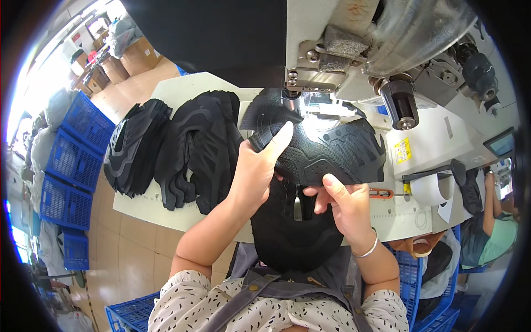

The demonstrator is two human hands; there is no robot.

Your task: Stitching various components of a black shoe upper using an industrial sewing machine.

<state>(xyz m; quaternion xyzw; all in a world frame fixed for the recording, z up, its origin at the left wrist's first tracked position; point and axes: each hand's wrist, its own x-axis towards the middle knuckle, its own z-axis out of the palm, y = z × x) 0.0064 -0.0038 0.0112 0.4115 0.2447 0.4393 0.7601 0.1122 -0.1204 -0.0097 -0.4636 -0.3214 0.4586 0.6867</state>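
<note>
A black shoe upper (332,155) with small punched holes and raised overlays lies under the lit head of a sewing machine (310,77). My left hand (255,169) grips its left side, thumb on top and fingers underneath. With the thumb above and fingers curled below, my right hand (348,207) pinches the near edge. More black upper material (293,229) hangs over the table's near edge below my hands. Left of my hands are two groups of stacked black shoe uppers, a fanned pile (138,146) and a larger pile (207,149).
Blue crates (72,157) with bagged goods stand on the left, cardboard boxes (138,57) further back. An orange-handled tool (380,193) and a white rounded piece (432,190) lie on the white table (144,207). Another person (495,221) sits at the far right.
</note>
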